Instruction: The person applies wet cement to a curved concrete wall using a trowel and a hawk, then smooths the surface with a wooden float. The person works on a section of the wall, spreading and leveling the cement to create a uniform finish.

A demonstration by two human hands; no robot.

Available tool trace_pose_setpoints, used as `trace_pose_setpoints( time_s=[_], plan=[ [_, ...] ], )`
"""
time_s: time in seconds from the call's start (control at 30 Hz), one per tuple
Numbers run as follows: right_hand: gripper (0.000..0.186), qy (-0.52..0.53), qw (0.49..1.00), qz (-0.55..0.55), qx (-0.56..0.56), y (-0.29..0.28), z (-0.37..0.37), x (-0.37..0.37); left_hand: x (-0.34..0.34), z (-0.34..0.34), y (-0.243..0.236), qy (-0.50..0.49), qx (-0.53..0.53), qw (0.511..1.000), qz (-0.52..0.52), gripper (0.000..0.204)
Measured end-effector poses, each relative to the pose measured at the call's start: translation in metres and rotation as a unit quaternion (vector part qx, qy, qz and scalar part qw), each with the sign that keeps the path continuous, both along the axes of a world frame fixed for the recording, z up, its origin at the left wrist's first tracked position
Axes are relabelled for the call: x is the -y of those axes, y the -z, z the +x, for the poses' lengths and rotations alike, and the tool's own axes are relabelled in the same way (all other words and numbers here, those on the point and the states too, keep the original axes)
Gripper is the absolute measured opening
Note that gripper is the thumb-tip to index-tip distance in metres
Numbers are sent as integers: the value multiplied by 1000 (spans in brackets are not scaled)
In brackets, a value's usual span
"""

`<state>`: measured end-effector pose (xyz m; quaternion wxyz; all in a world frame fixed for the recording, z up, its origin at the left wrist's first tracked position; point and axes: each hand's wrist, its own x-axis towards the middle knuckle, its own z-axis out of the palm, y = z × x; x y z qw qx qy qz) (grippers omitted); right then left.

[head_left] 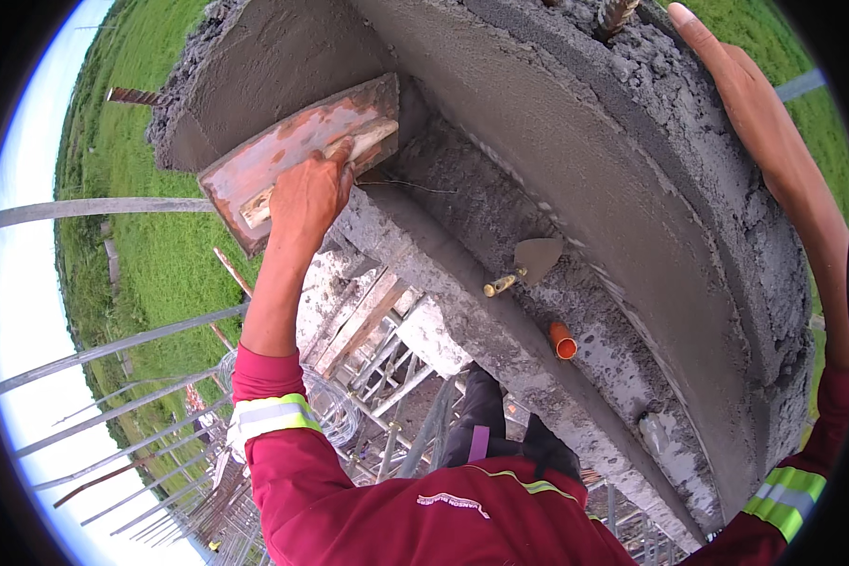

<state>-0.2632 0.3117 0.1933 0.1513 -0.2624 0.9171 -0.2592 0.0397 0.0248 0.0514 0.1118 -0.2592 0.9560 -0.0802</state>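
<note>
My left hand point(309, 193) is closed around the wooden handle of a plastering float point(278, 156), a flat rectangular board smeared with reddish and grey patches. The float lies against the wet grey mortar face point(274, 71) at the upper left, its right end near the inner corner. At the upper right, my right hand point(726, 80) rests with fingers stretched along the rough outer edge of the curved concrete wall point(665, 123). Nothing shows in it. A pointing trowel point(536, 261) with a yellowish handle lies on the ledge between the walls.
An orange pipe end point(563, 341) sticks up from the ledge. Rebar stubs jut out at the top point(615, 17) and upper left point(132, 96). Below the concrete edge point(424, 274) are scaffold poles and timber point(358, 321). Metal bars point(113, 349) and grass lie left.
</note>
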Motion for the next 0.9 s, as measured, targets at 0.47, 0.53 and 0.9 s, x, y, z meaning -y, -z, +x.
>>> trace_pose_setpoints(
  time_s=[0.47, 0.53, 0.9],
  plan=[
    [76, -22, 999, 27, 21, -23, 9, -1, 53, -33, -16, 101, 136, 984, -56, 26],
    [80, -42, 998, 32, 46, -16, -8, -1, 46, -2, -37, 44, 148, 987, -33, 27],
    [91, -88, 994, -25, 53, 15, -31, -4, -28, 84, -35, -101, -436, 894, 16, 48]
  ],
)
